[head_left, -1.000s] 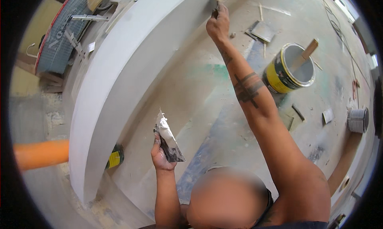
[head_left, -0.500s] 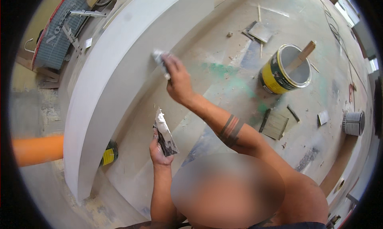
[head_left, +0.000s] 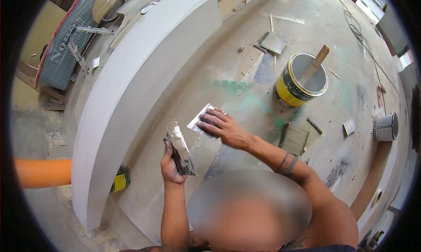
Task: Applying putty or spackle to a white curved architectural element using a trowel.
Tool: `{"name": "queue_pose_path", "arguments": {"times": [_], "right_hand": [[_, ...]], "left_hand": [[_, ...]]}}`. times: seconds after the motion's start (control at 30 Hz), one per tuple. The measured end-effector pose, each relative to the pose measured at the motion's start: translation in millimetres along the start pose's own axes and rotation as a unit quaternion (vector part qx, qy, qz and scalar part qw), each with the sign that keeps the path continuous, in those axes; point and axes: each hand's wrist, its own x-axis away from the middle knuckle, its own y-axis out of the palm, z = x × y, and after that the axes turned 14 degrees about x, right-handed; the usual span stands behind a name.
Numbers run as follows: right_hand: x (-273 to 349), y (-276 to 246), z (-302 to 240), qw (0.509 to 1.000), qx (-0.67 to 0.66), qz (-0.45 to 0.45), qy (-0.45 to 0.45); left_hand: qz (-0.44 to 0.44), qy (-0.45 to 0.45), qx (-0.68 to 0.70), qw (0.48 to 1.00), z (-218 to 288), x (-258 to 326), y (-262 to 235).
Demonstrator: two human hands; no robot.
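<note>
Smudged surface (head_left: 302,37), curved white panel (head_left: 131,100)

To the panel's right I see a yellow-and-black bucket (head_left: 289,87) standing with a wooden stick (head_left: 317,61) in it. Nearer the person, the left hand (head_left: 173,166) grips a dark blade (head_left: 181,157) coated with white paste (head_left: 180,139). The right hand (head_left: 228,130) keeps a closed grip on a white-smeared spreader (head_left: 198,119), just beside the blade, apart from the panel.

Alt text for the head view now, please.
The left hand holds a plate bearing white paste; the right hand, beside it, grips a flat spreader. A curved white panel runs along their left. Upper right, a stick leans in a tin.
</note>
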Motion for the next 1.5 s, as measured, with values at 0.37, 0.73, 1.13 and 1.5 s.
{"name": "queue_pose_path", "arguments": {"times": [0.37, 0.73, 1.13, 1.5], "right_hand": [[-30, -77, -15, 0.427, -0.763, 0.036, 0.484], [-59, -72, -8, 0.384, -0.809, 0.09, 0.436], [-166, -77, 234, 0.896, -0.028, 0.419, 0.145], [-181, -46, 269, 0.887, 0.157, 0.426, 0.086]], "left_hand": [[-0.063, 0.38, -0.585, 0.714, -3, -13, 20], [-0.19, 0.355, -0.748, 0.528, 17, -14, 40], [0.032, 0.359, -0.578, 0.732, 6, 21, -6], [0.053, 0.345, -0.592, 0.726, 1, 27, -23]]}}
